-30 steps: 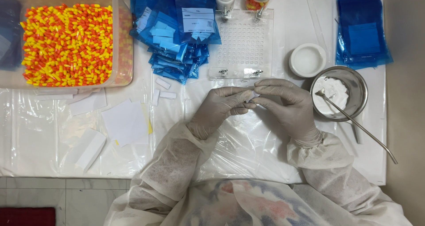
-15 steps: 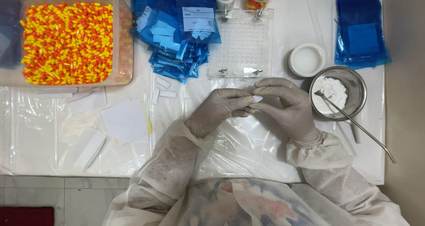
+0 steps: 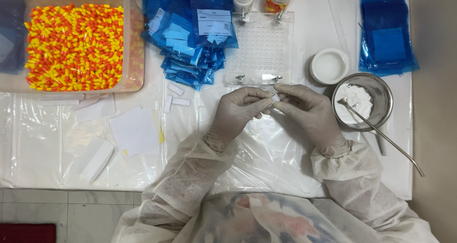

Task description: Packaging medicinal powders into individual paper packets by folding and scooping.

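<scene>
The surface (image 3: 47, 162) is white and covered with a clear, wrinkled plastic sheet (image 3: 266, 162) that catches soft glare from even overhead light. Below its near edge at the left, the floor (image 3: 71, 209) shows pale grey tiles with thin dark joints, and a dark red mat (image 3: 26, 232) lies in the bottom corner. Along the right runs a plain beige strip (image 3: 435, 105).

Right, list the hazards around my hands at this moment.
The small white piece pinched between left hand and right hand could slip onto the plastic sheet. The right forearm lies near the long spatula resting in the powder bowl; a nudge might spill powder.
</scene>
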